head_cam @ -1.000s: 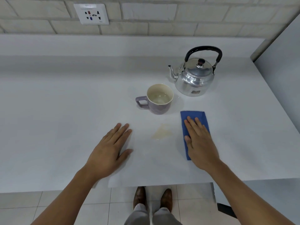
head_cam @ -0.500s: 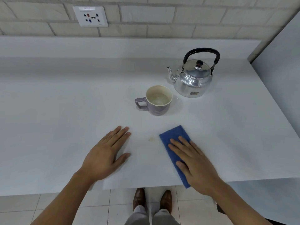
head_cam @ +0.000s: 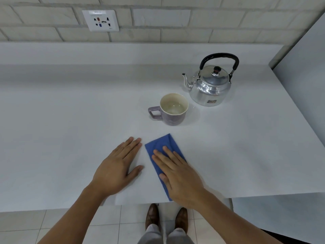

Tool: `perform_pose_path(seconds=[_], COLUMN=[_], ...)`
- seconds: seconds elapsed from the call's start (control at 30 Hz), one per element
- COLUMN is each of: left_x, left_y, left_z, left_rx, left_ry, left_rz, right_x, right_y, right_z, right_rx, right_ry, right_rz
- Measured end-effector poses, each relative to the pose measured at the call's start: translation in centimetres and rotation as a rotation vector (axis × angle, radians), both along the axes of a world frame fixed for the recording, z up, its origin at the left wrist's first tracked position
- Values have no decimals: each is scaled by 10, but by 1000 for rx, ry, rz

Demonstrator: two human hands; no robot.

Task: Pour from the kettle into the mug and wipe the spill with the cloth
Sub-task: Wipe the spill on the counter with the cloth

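Note:
A shiny metal kettle (head_cam: 209, 88) with a black handle stands upright at the back right of the white counter (head_cam: 70, 120). In front of its spout sits a purple mug (head_cam: 173, 110) holding some liquid, handle pointing left. A folded blue cloth (head_cam: 162, 144) lies near the front edge, below the mug. My right hand (head_cam: 179, 173) presses flat on the cloth, fingers spread, covering its near half. My left hand (head_cam: 117, 169) rests flat on the bare counter just left of the cloth. No spill shows on the counter; any under the cloth is hidden.
A brick wall with a power socket (head_cam: 101, 20) rises behind the counter. A grey panel (head_cam: 302, 71) borders the right side. The counter's front edge runs just under my wrists, with my shoes (head_cam: 166, 217) on the tiled floor below.
My right hand slid the blue cloth leftward across the yellowish spill, which is no longer visible. The cloth now sits next to my left hand, which stayed put.

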State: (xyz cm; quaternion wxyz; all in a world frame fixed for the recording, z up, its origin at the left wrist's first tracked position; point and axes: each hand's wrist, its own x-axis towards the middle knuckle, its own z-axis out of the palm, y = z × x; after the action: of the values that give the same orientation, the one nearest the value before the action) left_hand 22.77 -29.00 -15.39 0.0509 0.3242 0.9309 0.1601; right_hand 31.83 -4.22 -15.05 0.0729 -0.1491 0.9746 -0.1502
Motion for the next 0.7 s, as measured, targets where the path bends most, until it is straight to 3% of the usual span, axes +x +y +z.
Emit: perform_pose_path(seconds=[0.1, 0.23, 0.4, 0.57, 0.7], left_x=[0, -1, 0, 2, 3], left_y=[-1, 0, 0, -2, -9], left_z=[-1, 0, 1, 6, 9], left_rx=[2, 4, 4, 101, 244], left_ry=[0, 14, 1, -99, -226], left_rz=[-4, -3, 5, 67, 83], right_x=[22, 22, -19, -36, -27], right_y=[37, 76, 38, -5, 5], right_z=[1, 5, 2, 2, 5], right_rx=[-5, 4, 0, -13, 19], right_ry=[-15, -31, -21, 13, 17], right_rz=[102, -82, -166, 38, 299])
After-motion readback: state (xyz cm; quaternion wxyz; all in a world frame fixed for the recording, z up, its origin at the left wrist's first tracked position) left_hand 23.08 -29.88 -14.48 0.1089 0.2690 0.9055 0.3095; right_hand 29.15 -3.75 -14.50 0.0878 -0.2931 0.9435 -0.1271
